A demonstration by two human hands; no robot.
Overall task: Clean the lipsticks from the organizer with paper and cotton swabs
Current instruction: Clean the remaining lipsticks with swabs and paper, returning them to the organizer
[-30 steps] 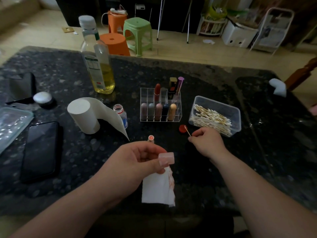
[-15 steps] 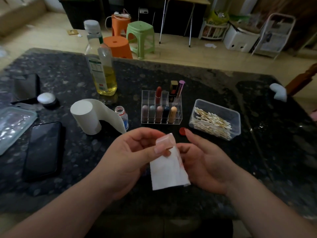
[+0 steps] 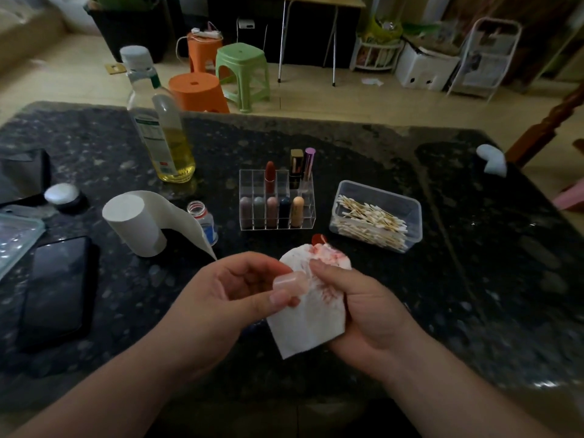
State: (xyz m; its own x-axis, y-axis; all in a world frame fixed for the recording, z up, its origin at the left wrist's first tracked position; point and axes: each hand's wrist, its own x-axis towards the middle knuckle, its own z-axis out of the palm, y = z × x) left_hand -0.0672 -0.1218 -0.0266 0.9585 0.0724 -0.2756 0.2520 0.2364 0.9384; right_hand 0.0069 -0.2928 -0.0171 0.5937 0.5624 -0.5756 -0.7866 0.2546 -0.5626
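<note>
My left hand (image 3: 227,298) pinches a small translucent pink lipstick cap (image 3: 289,283) between thumb and fingers. My right hand (image 3: 363,311) holds a white piece of paper (image 3: 311,320) stained red along its top, wrapped against the cap. Behind them stands the clear acrylic organizer (image 3: 277,200) with several lipsticks upright in its slots. A clear box of cotton swabs (image 3: 376,216) sits to its right. A small red cap (image 3: 317,239) lies on the table just past the paper.
A paper roll (image 3: 136,226) lies at left with its end trailing. Near it stand a small open bottle (image 3: 203,221) and a tall oil bottle (image 3: 161,121). A phone (image 3: 57,289) and a clear lid (image 3: 15,238) lie far left on the dark stone table (image 3: 474,279).
My right hand let go of the cotton swab near the red cap and came over to the paper. It now holds the paper, turned so its red-stained part shows.
</note>
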